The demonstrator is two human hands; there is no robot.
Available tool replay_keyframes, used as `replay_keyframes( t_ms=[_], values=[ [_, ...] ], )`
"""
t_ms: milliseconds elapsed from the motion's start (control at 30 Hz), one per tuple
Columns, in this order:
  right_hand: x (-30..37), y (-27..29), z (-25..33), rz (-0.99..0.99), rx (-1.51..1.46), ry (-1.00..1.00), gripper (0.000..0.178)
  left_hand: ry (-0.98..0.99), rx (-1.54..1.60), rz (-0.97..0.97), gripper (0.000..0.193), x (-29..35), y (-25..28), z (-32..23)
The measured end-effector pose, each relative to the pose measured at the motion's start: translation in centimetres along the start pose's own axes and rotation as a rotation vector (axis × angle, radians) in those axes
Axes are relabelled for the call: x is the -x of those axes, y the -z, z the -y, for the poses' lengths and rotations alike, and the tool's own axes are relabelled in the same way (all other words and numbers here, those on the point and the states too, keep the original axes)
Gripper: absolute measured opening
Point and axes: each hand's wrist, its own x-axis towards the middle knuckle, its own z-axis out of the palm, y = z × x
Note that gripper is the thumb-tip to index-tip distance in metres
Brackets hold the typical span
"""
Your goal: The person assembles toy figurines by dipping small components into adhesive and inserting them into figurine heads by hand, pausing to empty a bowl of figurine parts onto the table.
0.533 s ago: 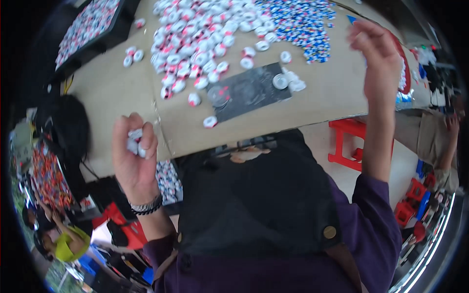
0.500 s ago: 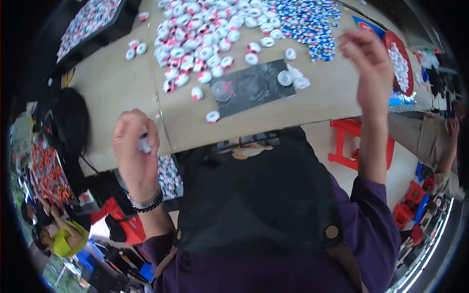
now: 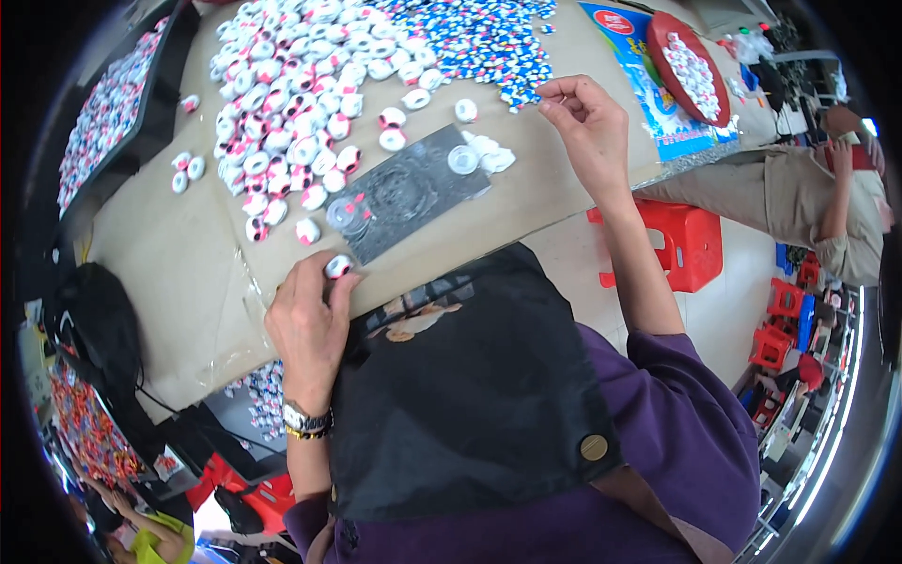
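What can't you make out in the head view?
In the head view:
Anything pinched in the right hand: too small.
Inner side of the left hand: hidden by its back.
Far end of the pile of white-and-pink round pieces: cut off by the top edge.
Floor of the shallow red dish: hidden by small white pieces.

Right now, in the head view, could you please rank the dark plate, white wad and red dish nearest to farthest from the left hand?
1. Dark plate, just ahead-right.
2. White wad, by plate's right end.
3. Red dish, far right.
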Motion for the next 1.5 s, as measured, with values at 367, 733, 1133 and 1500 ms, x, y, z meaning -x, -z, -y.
replay_keyframes(
  t_ms=[367,733,1133,1500],
  values=[
    [-0.5,-2.1,-1.3,0.097,0.415,0.368,0.018,0.442,1.425,0.007,0.026,0.1,2.4,-1.9],
    [0.7,-0.9,-0.5,0.175,-0.068,0.029,0.026,0.326,1.249,0.069,0.042,-0.7,0.2,-2.4],
    [1.2,-2.5,3.0,0.426,-0.700,-0.164,0.014,0.339,1.705,0.330,0.043,-0.6,-1.7,-3.2],
    [1.4,-1.5,1.9,0.307,-0.773,-0.292,0.009,0.550,1.986,0.249,0.044,-1.9,0.1,-4.9]
  ],
)
